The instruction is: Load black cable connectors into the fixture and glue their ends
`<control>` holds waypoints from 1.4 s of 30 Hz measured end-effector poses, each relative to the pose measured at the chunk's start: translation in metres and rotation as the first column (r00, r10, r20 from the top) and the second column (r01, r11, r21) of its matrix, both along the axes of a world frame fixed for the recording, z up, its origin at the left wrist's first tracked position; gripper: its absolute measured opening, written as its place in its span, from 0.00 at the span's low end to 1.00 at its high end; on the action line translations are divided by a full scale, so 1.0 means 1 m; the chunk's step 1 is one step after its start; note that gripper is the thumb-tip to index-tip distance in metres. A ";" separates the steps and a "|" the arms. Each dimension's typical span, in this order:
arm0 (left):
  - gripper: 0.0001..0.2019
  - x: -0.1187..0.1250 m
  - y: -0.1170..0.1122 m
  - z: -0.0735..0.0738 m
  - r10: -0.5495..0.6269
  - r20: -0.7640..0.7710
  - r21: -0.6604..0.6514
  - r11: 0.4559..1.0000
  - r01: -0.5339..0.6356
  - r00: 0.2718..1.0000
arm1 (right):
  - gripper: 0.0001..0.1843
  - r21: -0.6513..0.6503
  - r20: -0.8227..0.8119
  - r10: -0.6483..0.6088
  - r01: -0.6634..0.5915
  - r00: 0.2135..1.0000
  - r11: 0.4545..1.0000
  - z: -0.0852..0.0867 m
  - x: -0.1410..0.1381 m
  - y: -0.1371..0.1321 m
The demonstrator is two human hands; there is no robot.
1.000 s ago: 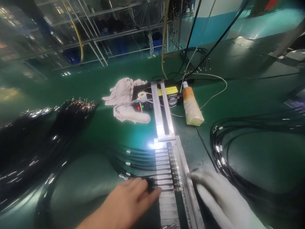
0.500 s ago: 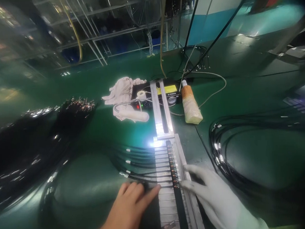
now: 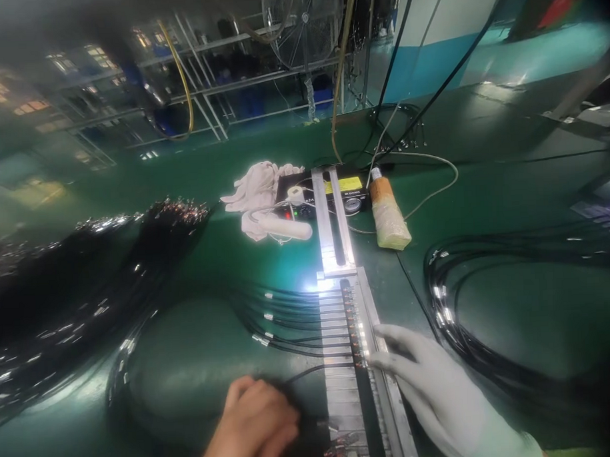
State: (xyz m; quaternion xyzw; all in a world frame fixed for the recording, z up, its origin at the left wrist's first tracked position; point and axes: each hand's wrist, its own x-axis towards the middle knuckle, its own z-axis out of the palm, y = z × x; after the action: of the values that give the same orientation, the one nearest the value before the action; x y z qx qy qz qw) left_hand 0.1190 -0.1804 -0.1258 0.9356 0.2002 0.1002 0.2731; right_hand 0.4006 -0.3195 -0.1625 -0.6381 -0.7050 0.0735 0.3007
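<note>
A long metal fixture rail (image 3: 338, 307) runs away from me on the green bench, with several thin black cables (image 3: 283, 322) laid across its slots from the left. My bare left hand (image 3: 255, 430) sits at the rail's near left side, fingers curled around a black cable (image 3: 303, 373) that leads up to the rail. My right hand (image 3: 431, 391), in a white glove, lies spread on the rail's right edge, its fingertips touching the row of small connectors (image 3: 356, 333).
A large heap of black cables with metal ends (image 3: 76, 276) fills the left. A coil of black cable (image 3: 462, 303) lies on the right. Behind the rail are a black control box (image 3: 344, 190), white gloves (image 3: 258, 187) and a wrapped cylinder (image 3: 389, 215).
My left hand has pulled back toward me from the rail and curled shut. My right hand has shifted slightly up along the rail's right edge. The view tilted a little.
</note>
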 end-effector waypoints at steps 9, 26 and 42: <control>0.09 0.052 0.010 -0.006 -0.062 0.122 -0.063 0.996 0.070 0.991 | 0.25 0.014 -0.047 -0.015 0.016 0.999 1.000 -0.006 -0.004 0.002; 0.19 0.012 0.025 -0.004 -0.235 -0.012 0.242 0.942 0.231 0.972 | 0.24 0.004 -0.094 -0.007 0.007 0.996 1.000 0.009 -0.001 0.004; 0.21 0.033 0.032 -0.008 -0.311 0.073 0.203 0.935 0.291 0.947 | 0.23 0.010 -0.127 -0.013 0.015 0.992 1.000 0.011 -0.002 0.007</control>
State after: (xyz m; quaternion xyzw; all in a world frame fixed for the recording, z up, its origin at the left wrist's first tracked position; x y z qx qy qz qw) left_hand 0.1523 -0.1484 -0.1342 0.9703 0.0294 0.1245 0.2051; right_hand 0.3981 -0.3120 -0.1510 -0.6354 -0.6804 0.1078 0.3489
